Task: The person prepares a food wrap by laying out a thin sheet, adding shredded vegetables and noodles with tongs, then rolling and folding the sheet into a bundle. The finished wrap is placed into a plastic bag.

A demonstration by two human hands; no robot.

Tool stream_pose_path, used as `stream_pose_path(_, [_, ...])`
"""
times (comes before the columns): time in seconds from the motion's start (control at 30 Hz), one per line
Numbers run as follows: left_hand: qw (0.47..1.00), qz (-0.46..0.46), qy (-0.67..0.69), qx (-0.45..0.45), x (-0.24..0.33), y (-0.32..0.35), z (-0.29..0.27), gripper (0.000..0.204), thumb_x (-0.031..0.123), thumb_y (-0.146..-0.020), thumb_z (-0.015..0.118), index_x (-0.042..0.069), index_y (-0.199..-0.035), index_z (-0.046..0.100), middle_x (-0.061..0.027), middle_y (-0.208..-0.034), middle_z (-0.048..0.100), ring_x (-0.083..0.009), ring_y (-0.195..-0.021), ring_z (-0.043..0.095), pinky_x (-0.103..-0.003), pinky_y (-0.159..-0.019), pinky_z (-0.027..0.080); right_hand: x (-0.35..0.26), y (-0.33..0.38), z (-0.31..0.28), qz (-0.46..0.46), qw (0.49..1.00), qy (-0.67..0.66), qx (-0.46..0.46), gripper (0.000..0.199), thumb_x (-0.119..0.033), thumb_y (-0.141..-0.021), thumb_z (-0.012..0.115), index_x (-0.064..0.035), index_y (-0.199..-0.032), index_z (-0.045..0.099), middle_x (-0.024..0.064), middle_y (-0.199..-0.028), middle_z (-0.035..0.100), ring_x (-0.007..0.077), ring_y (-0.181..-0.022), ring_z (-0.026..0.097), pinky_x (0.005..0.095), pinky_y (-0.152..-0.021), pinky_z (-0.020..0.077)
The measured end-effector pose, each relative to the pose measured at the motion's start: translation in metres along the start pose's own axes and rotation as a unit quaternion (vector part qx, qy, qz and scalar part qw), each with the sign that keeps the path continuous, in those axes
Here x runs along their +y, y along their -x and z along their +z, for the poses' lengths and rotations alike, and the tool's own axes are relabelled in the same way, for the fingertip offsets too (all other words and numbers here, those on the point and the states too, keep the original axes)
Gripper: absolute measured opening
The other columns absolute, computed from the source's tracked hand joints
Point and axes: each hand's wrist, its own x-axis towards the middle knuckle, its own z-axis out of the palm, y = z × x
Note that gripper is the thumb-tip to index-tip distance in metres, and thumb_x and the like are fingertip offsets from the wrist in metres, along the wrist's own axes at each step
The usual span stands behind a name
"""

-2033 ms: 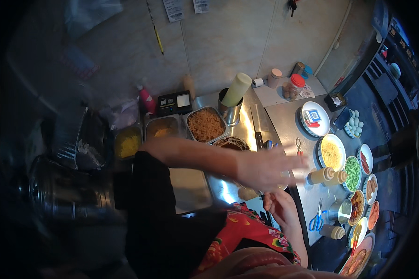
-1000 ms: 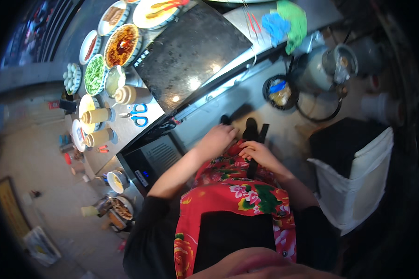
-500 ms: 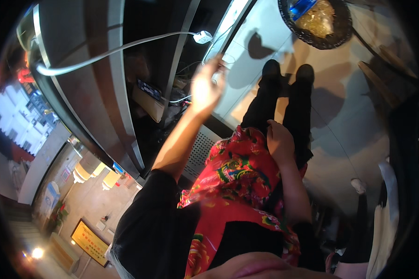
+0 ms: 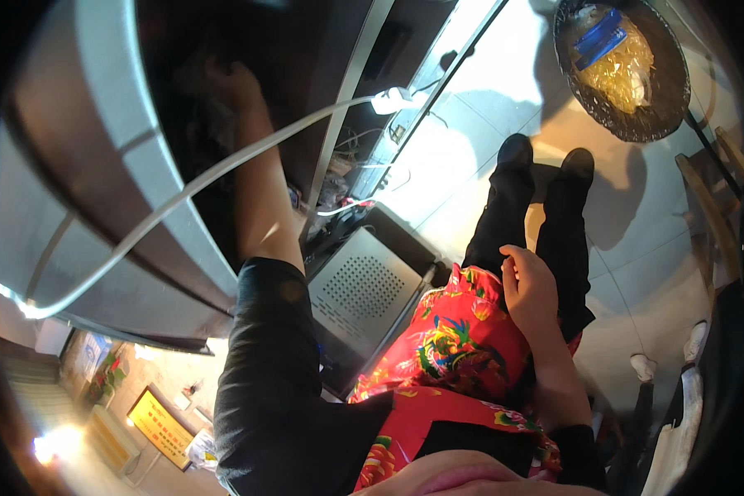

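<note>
My left hand [image 4: 233, 85] reaches deep into the dark space under the counter, past a raised white cable [image 4: 248, 150]. Shadow hides its fingers, and I cannot make out whether it touches anything. The cable crosses in front of that forearm and ends in a white plug or socket block [image 4: 391, 101] by the cabinet's edge. Low over my lap, my right hand [image 4: 533, 289] hangs beside the red flowered apron [image 4: 463, 347]. Its fingers are loosely bent, the thumb stands apart from them, and nothing shows in it.
A grey perforated metal box [image 4: 364, 285] sits low beside the apron. Far right on the tiled floor stands a black-lined bin [image 4: 671, 103] with yellowish waste and a blue wrapper. Close by is a wooden stool [image 4: 707, 207]. Another person's white shoe [image 4: 694, 341] shows at right.
My left hand has moved from beside the plug, over the lit floor, leftward into the dark under-counter space. The view has shifted, and my right hand still hangs by the apron.
</note>
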Motion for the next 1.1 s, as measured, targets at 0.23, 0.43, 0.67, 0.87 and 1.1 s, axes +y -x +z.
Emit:
stream_pose_path(0.23, [0.949,-0.112,-0.287,-0.061,-0.027,-0.066,0.002,0.047,0.023,-0.097,0.054,-0.005,-0.135,0.052,-0.0272,-0.136,0.055,-0.0384,-0.124,0.056,-0.044,-0.104,0.046,-0.022,0.001,-0.016,-0.019,1.0,-0.013,0.019,0.018,0.001,-0.086,0.063,-0.0032,-0.104,0.063,0.0147,-0.093,0.067,0.0332,-0.081,0.066,0.0374,-0.072,0.0531])
stream_pose_path(0.43, [0.995,-0.059,0.042,-0.068,0.053,0.141,-0.059,0.048,0.027,-0.103,0.049,-0.002,-0.141,0.048,-0.0232,-0.146,0.048,-0.0354,-0.135,0.046,-0.041,-0.113,0.035,0.017,-0.004,0.011,0.031,0.997,-0.064,0.025,0.015,-0.003,-0.091,0.06,-0.0032,-0.105,0.063,0.0158,-0.093,0.067,0.0317,-0.084,0.067,0.0359,-0.074,0.0536])
stream_pose_path(0.67, [0.517,-0.485,0.603,-0.366,0.216,0.279,-0.198,0.039,0.031,-0.099,0.056,-0.002,-0.118,0.064,-0.0141,-0.117,0.068,-0.0273,-0.11,0.064,-0.047,-0.106,0.043,0.017,-0.045,-0.026,0.051,0.952,-0.301,-0.014,0.039,-0.01,-0.096,0.061,-0.0056,-0.134,0.053,0.0118,-0.117,0.065,0.0225,-0.106,0.065,0.0336,-0.09,0.0528])
stream_pose_path(0.87, [0.248,-0.496,0.719,-0.419,0.262,0.257,-0.245,0.039,0.029,-0.097,0.054,-0.003,-0.117,0.061,-0.0149,-0.117,0.068,-0.03,-0.113,0.063,-0.05,-0.105,0.044,-0.108,-0.031,-0.122,0.062,0.757,-0.593,-0.267,0.051,-0.021,-0.099,0.057,-0.002,-0.144,0.044,0.012,-0.125,0.065,0.0229,-0.11,0.065,0.041,-0.089,0.0559])
stream_pose_path(1.1, [0.345,-0.347,0.716,-0.498,0.338,0.208,-0.317,0.038,0.029,-0.099,0.053,-0.002,-0.12,0.059,-0.0151,-0.117,0.066,-0.0261,-0.11,0.063,-0.046,-0.1,0.047,-0.254,0.077,-0.189,-0.083,0.858,-0.501,-0.08,0.045,-0.007,-0.094,0.06,-0.0029,-0.138,0.051,0.0094,-0.124,0.064,0.0186,-0.11,0.063,0.0307,-0.089,0.0522])
